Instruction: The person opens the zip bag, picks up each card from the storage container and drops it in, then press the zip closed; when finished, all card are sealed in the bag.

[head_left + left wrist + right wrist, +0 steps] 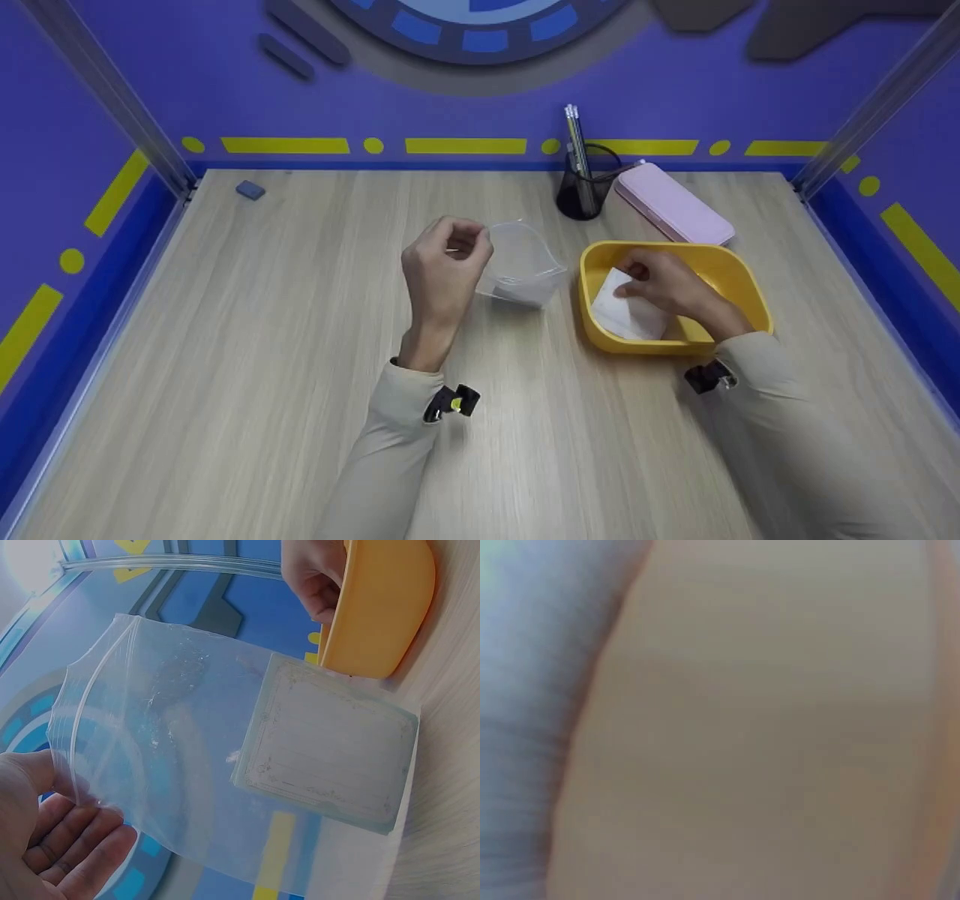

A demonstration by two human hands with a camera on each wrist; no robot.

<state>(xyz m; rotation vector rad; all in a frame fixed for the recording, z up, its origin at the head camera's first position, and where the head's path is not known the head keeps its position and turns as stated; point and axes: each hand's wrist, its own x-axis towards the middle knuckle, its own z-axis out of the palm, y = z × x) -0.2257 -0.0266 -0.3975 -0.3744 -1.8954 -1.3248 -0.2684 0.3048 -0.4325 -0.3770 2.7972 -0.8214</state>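
Observation:
A clear zip bag (521, 251) hangs above the table, its zip edge pinched by my left hand (446, 266). In the left wrist view, a flat pale rectangle with a patterned border (330, 742) lies at the bag's lower end. My right hand (664, 285) reaches into the yellow bin (619, 345) and pinches the upper edge of a white paper-like square (626, 315). The square leans inside the bin near its left wall. The right wrist view is blurred and shows neither the fingers nor the square.
Behind the bin lies a pink case (675, 202). A black mesh cup (581, 202) with several pencils stands beside it. Far to the left is a small blue block (250, 190). Blue walls border the table at the back and sides.

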